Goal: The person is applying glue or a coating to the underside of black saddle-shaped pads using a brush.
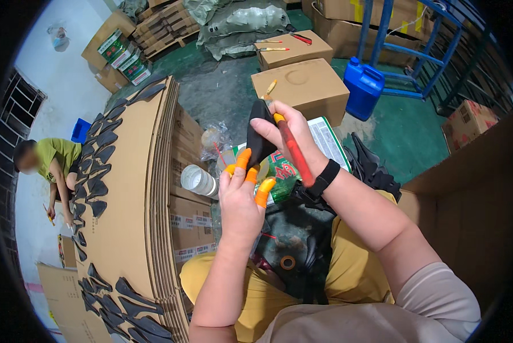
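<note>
In front of me my left hand (244, 197), with orange covers on several fingertips, pinches the lower end of a curved black piece (260, 134). My right hand (295, 128) grips what looks like a red-handled brush (291, 150), its working end hidden. The right thumb also presses on the upper part of the black piece. Below and left of the hands stands a white can (199, 180). Many similar black pieces (98, 188) lie in rows on the stack of flat cardboard (133, 171) to my left.
Beyond my hands are cardboard boxes (310, 86) with small tools on top. A blue jug (364, 88) stands beside a blue metal frame (385, 46). An open carton (468, 188) is at my right. A co-worker (56, 166) crouches far left. A tape roll (288, 262) lies below.
</note>
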A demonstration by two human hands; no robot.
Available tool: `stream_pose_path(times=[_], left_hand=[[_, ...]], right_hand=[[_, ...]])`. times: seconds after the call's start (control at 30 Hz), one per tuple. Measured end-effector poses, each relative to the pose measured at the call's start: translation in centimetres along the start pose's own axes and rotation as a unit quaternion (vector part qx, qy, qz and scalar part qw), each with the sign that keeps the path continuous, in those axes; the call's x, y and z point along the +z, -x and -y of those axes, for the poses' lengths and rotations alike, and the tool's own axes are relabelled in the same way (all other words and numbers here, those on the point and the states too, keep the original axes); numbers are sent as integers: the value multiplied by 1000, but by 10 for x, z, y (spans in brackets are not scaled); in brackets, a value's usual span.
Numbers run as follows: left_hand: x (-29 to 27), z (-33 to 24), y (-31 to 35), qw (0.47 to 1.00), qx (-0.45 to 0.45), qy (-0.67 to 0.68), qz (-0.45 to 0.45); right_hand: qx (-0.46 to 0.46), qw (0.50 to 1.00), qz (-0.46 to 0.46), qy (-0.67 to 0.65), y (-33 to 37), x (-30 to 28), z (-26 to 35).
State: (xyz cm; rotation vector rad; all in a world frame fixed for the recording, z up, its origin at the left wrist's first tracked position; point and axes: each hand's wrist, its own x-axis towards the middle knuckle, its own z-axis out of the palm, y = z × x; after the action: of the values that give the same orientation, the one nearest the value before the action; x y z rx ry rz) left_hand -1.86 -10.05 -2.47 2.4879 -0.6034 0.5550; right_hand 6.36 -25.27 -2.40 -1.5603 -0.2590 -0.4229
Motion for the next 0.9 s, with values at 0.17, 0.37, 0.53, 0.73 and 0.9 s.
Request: stream_pose_path(times=[0.17, 0.37, 0.53, 0.73, 0.9], left_hand=[[-17, 13, 2, 964, 94, 230, -96], [-20, 16, 1, 879, -206, 429, -24], [-15, 16, 0, 920, -183, 345, -38], [-15, 17, 2, 936, -177, 299, -53], [-15, 19, 2, 937, -168, 303, -52]], right_hand=[[69, 986, 117, -99, -2, -14, 7], [38, 970, 221, -88, 5, 1, 18], [-39, 984, 168, 41, 18, 11, 19], [-89, 990, 64, 84, 27, 24, 14], [-111, 991, 58, 54, 25, 30, 11]])
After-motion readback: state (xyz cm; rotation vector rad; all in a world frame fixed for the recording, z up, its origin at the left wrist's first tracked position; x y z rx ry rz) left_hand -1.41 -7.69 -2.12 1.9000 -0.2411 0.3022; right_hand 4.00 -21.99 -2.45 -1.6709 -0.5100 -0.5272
